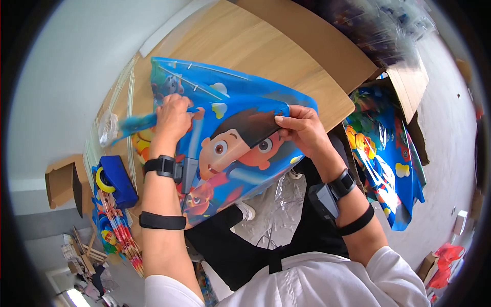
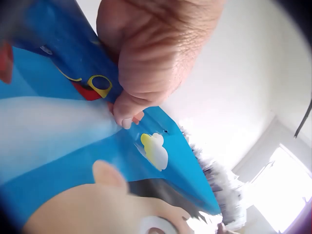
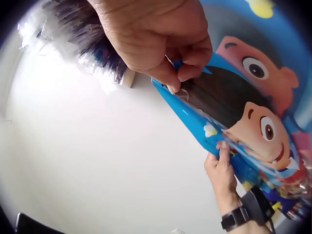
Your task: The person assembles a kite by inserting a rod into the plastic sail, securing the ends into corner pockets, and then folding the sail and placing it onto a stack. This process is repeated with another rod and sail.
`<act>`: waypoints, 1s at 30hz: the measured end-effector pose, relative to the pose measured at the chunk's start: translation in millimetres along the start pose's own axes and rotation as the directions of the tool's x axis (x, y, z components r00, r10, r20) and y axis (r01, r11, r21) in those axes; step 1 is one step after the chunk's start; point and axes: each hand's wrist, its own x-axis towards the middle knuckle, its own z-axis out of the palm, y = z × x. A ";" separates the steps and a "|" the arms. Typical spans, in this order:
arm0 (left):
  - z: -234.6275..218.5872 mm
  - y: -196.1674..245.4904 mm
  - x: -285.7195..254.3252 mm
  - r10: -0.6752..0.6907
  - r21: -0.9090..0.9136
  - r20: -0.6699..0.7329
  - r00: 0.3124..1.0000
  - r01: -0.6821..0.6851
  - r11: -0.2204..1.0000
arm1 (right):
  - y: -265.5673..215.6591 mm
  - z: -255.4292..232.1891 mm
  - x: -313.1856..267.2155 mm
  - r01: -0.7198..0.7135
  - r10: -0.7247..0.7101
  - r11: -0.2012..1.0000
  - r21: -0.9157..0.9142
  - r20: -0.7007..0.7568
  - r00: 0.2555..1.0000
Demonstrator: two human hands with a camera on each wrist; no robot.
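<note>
Pale walls and a gray floor surround a light-wood worktop [image 1: 307,56], the biggest surface here, w/ the person's lap tucked against its near side. Next in size: a blue plastic sheet w/ cartoon faces [image 1: 220,153], lying partly over the worktop, its near part hanging over the lap, prob. b/c that keeps it within easy reach of both hands. More printed sheets [image 1: 378,153] spill from an open carton on the R, apparently parked off the worktop so there's room to handle one sheet. Clear-plastic bundle [image 1: 394,25] sits beyond, contents too jumbled to tell. On the L, a dark-blue box [image 1: 117,179] stands near the worktop edge, seemingly kept within reach but out of the way.

L hand [image 1: 174,115]: fingers curled, gripping the sheet near its far-L part, likely to steady that side. R hand [image 1: 307,128]: thumb & fingers pinch the sheet's edge at the R, well apart from the L, prob. to keep the span b/w them taut. Smallest: yellow ring [image 1: 102,180], resting against the box.
</note>
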 end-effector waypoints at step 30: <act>-25.3 -246.0 -271.3 -0.896 -0.863 0.373 0.242 0.446 -0.238 | 18.9 -10.2 14.4 0.111 -0.227 0.915 -0.387 -0.268 0.936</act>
